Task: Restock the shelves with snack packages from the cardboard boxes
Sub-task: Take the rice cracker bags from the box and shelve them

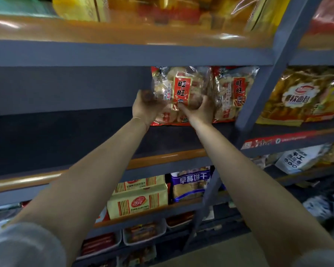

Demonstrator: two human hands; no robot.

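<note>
Head | left hand (146, 108), right hand (200, 110) grip clear rice-cracker pack (178, 89) (red label) | 2 on shelf (104, 143)

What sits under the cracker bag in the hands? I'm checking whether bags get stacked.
Only the dark shelf board shows under the cracker bag. Both hands cover its lower part, so the contact is hidden.

Head view, close (facing shelves (123, 53))

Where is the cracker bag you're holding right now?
In the head view, the cracker bag stands upright on the middle shelf, held between both hands, immediately left of a matching bag.
</note>
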